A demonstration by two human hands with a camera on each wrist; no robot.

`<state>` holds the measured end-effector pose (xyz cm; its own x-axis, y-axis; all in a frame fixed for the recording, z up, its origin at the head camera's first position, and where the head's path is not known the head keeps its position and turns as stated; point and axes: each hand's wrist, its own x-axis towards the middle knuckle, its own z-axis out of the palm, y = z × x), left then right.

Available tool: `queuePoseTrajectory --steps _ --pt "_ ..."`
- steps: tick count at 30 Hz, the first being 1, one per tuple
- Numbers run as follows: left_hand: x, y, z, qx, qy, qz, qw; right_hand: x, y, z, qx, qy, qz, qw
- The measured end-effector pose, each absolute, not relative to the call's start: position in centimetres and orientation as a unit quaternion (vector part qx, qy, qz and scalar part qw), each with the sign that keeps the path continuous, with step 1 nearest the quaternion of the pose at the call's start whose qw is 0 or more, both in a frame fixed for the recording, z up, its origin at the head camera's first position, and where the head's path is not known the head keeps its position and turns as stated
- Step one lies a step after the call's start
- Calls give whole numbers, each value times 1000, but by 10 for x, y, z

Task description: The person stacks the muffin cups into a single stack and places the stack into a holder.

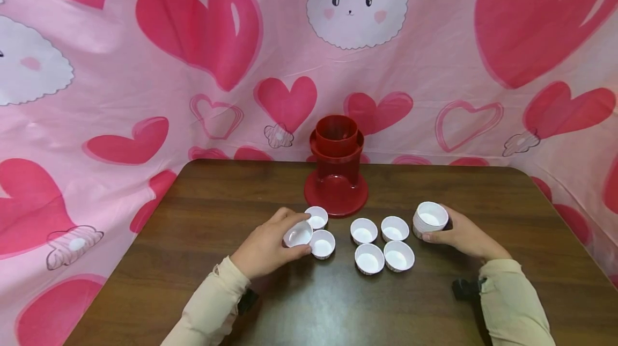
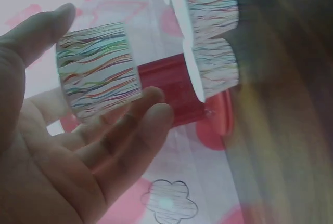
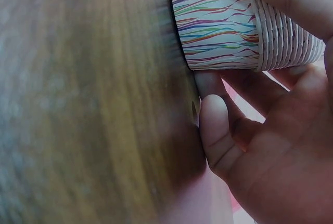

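Observation:
My left hand [image 1: 265, 248] holds one white paper baking cup [image 1: 298, 234] between thumb and fingers. In the left wrist view that cup [image 2: 99, 70] shows colored wavy stripes on its side. Just right of it on the table are two more cups, a far one [image 1: 316, 219] and a near one [image 1: 322, 245]. At the right, my right hand [image 1: 465, 236] grips a stack of nested cups [image 1: 429, 218]. Seen from the right wrist, the stack [image 3: 218, 26] has many overlapping rims, with thumb and fingers on either side.
Between the hands, several single cups [image 1: 369, 259] stand upright in a two-by-two cluster. A red round-based stand [image 1: 338, 190] with a cup-like top is behind them. The brown wooden table [image 1: 309, 308] meets a pink heart-patterned cloth [image 1: 289, 56] at the back.

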<state>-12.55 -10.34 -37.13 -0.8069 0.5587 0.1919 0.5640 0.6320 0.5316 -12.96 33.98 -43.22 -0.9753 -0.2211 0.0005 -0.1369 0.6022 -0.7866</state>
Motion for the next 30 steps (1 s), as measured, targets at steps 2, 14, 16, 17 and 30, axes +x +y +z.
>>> queuePoseTrajectory --steps 2,14,16,17,30 --pt "-128 -99 -367 -314 -899 -306 2 -130 340 -433 -97 894 -435 49" --pt "-149 -53 -353 -329 -834 -441 -29 -129 340 -433 -100 889 -444 52" --pt "-151 -42 -351 -322 -829 -456 -34 -129 340 -433 -100 888 -446 53" --pt "-152 -37 -350 -323 -824 -465 -35 -129 340 -434 -101 888 -445 53" --pt "-164 14 -346 -349 -812 -468 -29 -131 343 -437 -111 890 -439 42"
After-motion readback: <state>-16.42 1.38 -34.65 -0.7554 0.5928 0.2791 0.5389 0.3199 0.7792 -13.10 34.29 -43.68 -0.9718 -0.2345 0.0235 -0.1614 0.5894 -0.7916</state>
